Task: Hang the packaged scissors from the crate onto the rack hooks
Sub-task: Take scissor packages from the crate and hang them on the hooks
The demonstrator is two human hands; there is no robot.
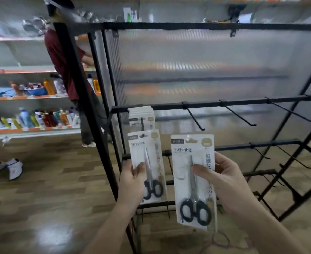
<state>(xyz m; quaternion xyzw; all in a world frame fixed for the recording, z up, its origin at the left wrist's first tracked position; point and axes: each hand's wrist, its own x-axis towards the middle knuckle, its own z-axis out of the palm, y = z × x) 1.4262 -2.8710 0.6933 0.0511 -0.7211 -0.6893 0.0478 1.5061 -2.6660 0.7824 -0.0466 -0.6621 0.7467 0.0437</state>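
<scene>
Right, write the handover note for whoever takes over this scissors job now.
Left grip: holds the left pack, thumb on its front.
Right grip: holds the right pack, thumb on its front.
Done: hung packs sit at the left end of the upper bar.
Left: hang both held packs; the next hook along that bar is bare, as are those beyond it. The crate is out of view, so remaining stock cannot be told.

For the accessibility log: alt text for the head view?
The left hand grips one white card pack of black-handled scissors, the right hand another pack, before a black metal rack. Similar packs hang on its leftmost hook; hooks further right are bare.
</scene>
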